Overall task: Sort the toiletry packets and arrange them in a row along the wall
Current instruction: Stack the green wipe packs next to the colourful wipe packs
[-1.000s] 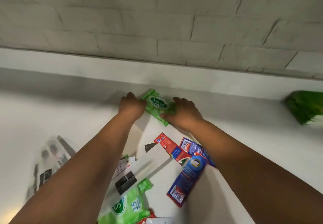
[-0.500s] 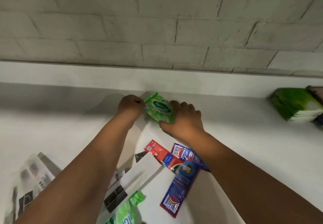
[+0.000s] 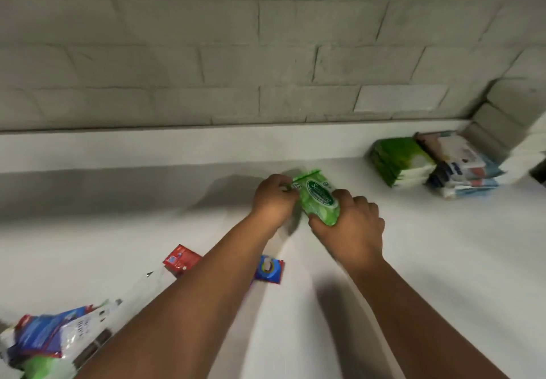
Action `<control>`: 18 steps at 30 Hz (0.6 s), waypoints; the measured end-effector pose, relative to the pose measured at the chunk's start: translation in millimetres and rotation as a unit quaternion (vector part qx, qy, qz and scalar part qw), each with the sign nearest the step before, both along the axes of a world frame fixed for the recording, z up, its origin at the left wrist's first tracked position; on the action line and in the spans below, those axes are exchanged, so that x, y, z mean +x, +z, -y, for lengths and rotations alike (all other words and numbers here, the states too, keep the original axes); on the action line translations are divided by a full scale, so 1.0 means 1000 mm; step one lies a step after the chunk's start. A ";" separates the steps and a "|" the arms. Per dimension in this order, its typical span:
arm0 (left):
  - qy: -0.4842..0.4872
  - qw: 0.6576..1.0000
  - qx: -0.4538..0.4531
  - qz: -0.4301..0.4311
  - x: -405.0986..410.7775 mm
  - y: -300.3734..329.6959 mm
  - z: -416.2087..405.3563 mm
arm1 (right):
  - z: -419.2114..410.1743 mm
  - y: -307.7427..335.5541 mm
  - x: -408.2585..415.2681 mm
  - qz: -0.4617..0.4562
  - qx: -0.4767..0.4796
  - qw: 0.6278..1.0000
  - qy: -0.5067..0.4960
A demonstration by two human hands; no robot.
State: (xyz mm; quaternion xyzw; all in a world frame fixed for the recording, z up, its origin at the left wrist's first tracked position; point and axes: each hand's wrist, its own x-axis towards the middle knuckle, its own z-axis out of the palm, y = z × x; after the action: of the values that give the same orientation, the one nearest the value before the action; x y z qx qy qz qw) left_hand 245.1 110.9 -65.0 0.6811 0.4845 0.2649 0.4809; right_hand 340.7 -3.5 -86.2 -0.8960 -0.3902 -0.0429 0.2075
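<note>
A green wipes packet with a dark oval label is held between both hands over the white counter, a little in front of the wall. My left hand pinches its left edge. My right hand grips its lower right end, fingers curled round it. A stack of green wipes packets stands by the wall at the right, with a stack of blue and white packets beside it. A red sachet and a blue sachet lie partly hidden under my left forearm.
A pile of mixed packets and a printed paper lies at the lower left. The grey brick wall runs along the back above a white ledge. The wall turns a corner at the far right.
The view has swung to the right, so the stacks by the wall now show fully. Both hands have carried the green packet rightward, nearer those stacks, and turned it more upright.
</note>
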 end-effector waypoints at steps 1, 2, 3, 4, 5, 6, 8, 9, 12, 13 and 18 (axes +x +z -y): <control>-0.010 1.000 -0.005 0.002 0.011 -0.002 0.008 | 0.009 0.000 0.008 -0.001 -0.002 1.000 -0.011; -0.023 1.000 -0.008 0.003 0.022 -0.002 0.017 | 0.017 0.000 0.016 0.000 -0.004 1.000 -0.023; -0.031 0.999 -0.011 0.001 0.031 -0.002 0.024 | 0.023 0.000 0.023 0.000 -0.007 0.999 -0.031; -0.041 0.999 -0.008 -0.002 0.038 -0.003 0.029 | 0.027 0.000 0.027 0.000 -0.011 0.999 -0.038; -0.052 0.999 -0.005 -0.004 0.049 -0.002 0.036 | 0.033 0.001 0.036 -0.002 -0.015 0.999 -0.046; -0.061 0.998 0.001 -0.002 0.057 -0.002 0.040 | 0.036 0.001 0.041 -0.003 -0.017 0.999 -0.051; -0.071 0.997 0.017 -0.002 0.072 -0.003 0.048 | 0.042 0.001 0.054 -0.011 -0.019 0.998 -0.063; -0.071 0.997 0.023 -0.009 0.078 -0.003 0.049 | 0.043 0.001 0.058 -0.016 -0.021 0.997 -0.067; -0.084 0.995 0.040 -0.031 0.096 -0.006 0.056 | 0.045 -0.002 0.073 -0.034 -0.026 0.997 -0.065; -0.088 0.994 0.047 -0.038 0.100 -0.006 0.057 | 0.046 -0.002 0.076 -0.040 -0.030 0.997 -0.058; -0.100 0.971 0.169 -0.139 0.099 -0.012 0.066 | 0.063 -0.001 0.088 -0.043 0.015 0.998 0.048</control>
State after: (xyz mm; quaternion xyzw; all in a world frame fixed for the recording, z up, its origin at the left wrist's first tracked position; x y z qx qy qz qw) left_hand 344.5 44.4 -76.9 0.8276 0.4241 0.1962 0.3109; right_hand 429.2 -66.3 -87.4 -0.8741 -0.4227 0.0004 0.2392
